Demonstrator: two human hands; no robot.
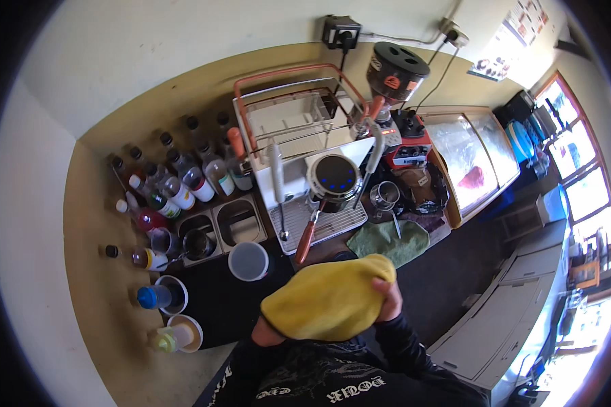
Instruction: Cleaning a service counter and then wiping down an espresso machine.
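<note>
A yellow cloth [326, 302] is held up in front of my body, above the near counter edge. My right hand [389, 300] grips its right side, with the fingers curled round the edge. My left hand [266, 332] reaches under the cloth's lower left side; its fingers are covered, and whatever may be inside the cloth is hidden. Just beyond the cloth stands a white espresso machine [297, 173]. A portafilter with a reddish wooden handle [306, 241] juts from its front toward me. A green cloth [394, 244] lies on the counter, to the right of the machine.
Several syrup bottles [178, 193] stand left, beside metal pans [239, 224]. A white-lidded tub [248, 261] sits nearer. Squeeze bottles [154, 297] rest in white tubs. Right of the machine are a coffee grinder [395, 74], a metal pitcher [384, 195] and a glass display case [472, 163].
</note>
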